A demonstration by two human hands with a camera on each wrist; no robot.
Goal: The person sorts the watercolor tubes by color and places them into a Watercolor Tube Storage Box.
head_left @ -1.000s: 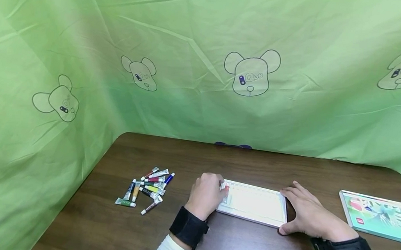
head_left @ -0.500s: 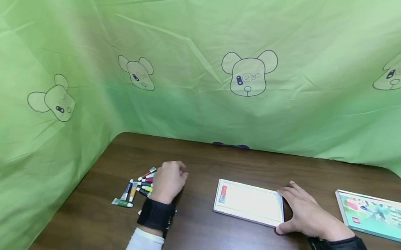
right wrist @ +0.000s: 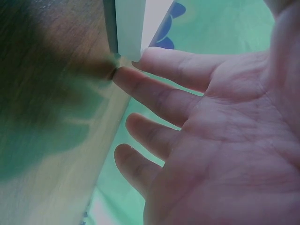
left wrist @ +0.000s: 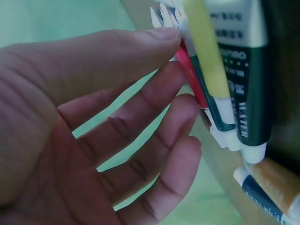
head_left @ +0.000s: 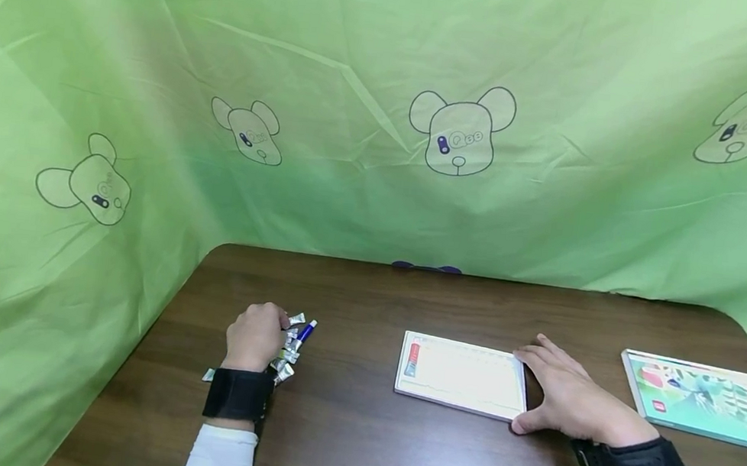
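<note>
- The left hand [head_left: 255, 337] is over the pile of paint tubes [head_left: 290, 357] on the left of the table [head_left: 335, 444], hiding part of it.
- Its fingers are loosely bent and apart, wrapped round nothing; the thumb lies close above the forefinger.
- In the left wrist view the red tube [left wrist: 191, 77] is just beyond the thumb and forefinger tips, its upper end partly behind the thumb. Whether skin meets tube, I cannot tell.
- Past it, farther from the fingertips, come the yellow tube [left wrist: 206, 51] and the black tube [left wrist: 251, 89], overlapping in that view.
- The orange tube [left wrist: 276, 185] and the navy tube [left wrist: 258, 194] lie beyond the little finger, apart from it.
- In the head view the blue tube [head_left: 307, 331] lies just right of the left hand, and a pale tube end [head_left: 208, 375] shows on the other side, by the wrist.
- The right hand [head_left: 562, 397] is spread, its fingers extended rather than clenched, thumb by the near right corner of the white tray [head_left: 463, 377], forefinger touching the far one.
- The tray lies flat between the hands; the red-topped tube [head_left: 413, 360] is at its left end, well apart from both.
</note>
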